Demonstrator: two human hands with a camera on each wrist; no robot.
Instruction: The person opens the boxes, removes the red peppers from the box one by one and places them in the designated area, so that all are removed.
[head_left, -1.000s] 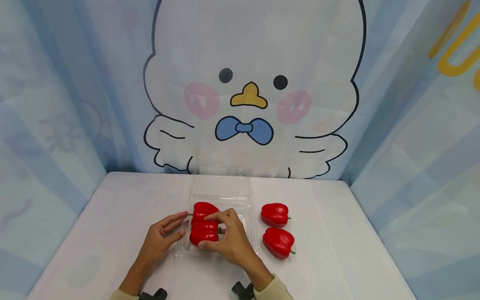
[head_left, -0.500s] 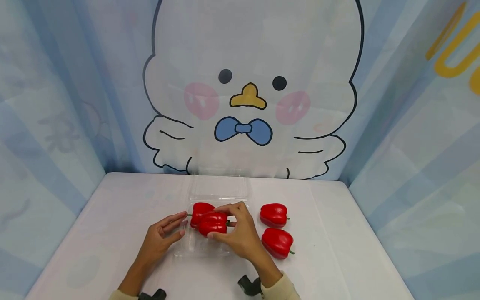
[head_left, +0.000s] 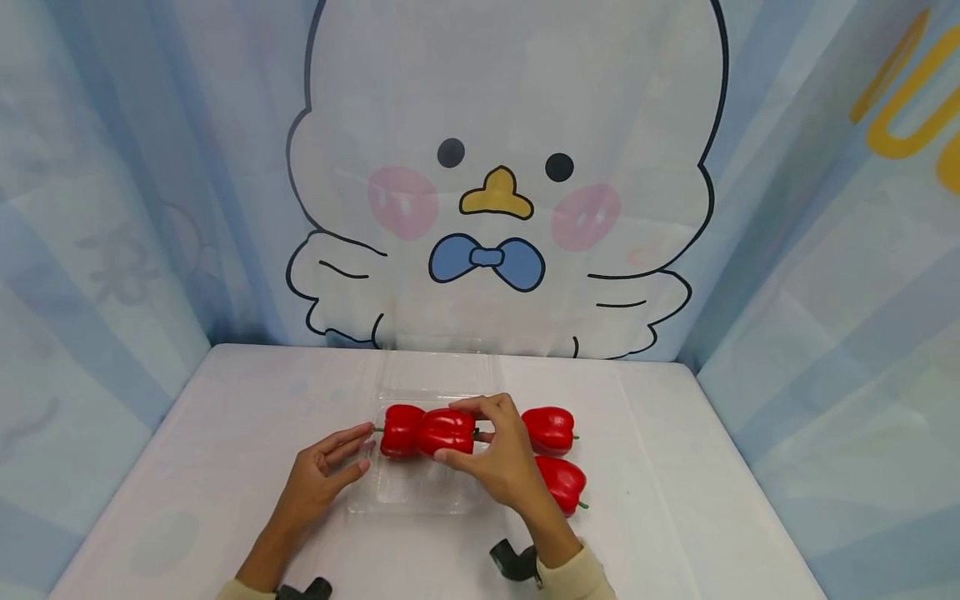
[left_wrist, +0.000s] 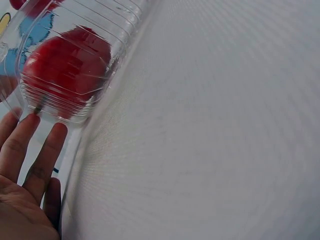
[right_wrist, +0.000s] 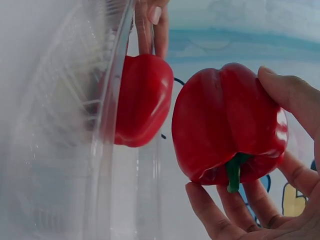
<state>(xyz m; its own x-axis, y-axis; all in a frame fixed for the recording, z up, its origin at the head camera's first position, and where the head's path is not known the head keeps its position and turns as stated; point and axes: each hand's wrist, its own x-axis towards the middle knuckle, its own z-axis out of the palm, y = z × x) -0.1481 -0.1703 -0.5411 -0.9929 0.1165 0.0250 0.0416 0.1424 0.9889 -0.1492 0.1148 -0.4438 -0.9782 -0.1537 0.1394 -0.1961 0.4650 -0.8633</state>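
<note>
My right hand [head_left: 504,462] grips a red bell pepper [head_left: 447,432] between thumb and fingers, its green stem toward the palm. The right wrist view shows this held pepper [right_wrist: 225,125] raised over the clear plastic clamshell box [head_left: 412,493]. Another red bell pepper [head_left: 400,433] lies inside the box at the back left, stem pointing left. Beside the box's left wall is my left hand [head_left: 321,477], fingers extended and thumb apart. In the left wrist view, its fingertips come right up to the box's end wall, with the pepper [left_wrist: 70,65] showing through the plastic.
Two more red bell peppers, a rear one [head_left: 548,430] and a front one [head_left: 562,483], lie on the white table [head_left: 675,500] right of the box. My right wrist partly covers the front one. The box lid [head_left: 438,375] lies folded back toward the cartoon curtain [head_left: 495,83].
My right hand has carried its pepper back and to the right, from the box's front left to beside the rear pepper. The left hand has stayed in place.
</note>
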